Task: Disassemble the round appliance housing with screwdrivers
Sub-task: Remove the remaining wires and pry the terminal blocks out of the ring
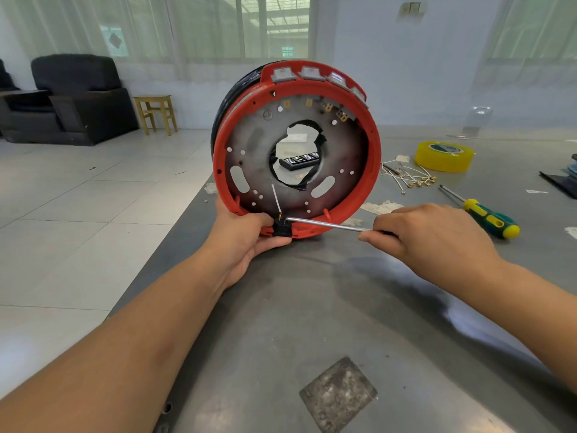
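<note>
My left hand [246, 242] pinches the small black plastic block [282, 229] on the round red housing [373, 157]; my right hand [427, 232] grips the steel-shafted screwdriver [327, 225], whose tip could slip into my thumb

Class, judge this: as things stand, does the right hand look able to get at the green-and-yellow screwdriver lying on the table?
Probably not yet: the right hand already grips a screwdriver. The green-and-yellow screwdriver lies beside it with nothing between.

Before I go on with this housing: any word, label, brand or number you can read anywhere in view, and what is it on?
No text can be read.
Yellow tape roll: a green and white label on its top face, too blurred to read.
Round housing: a small round mark on its metal plate, too small to read.
Wall plate: no text shows.
</note>
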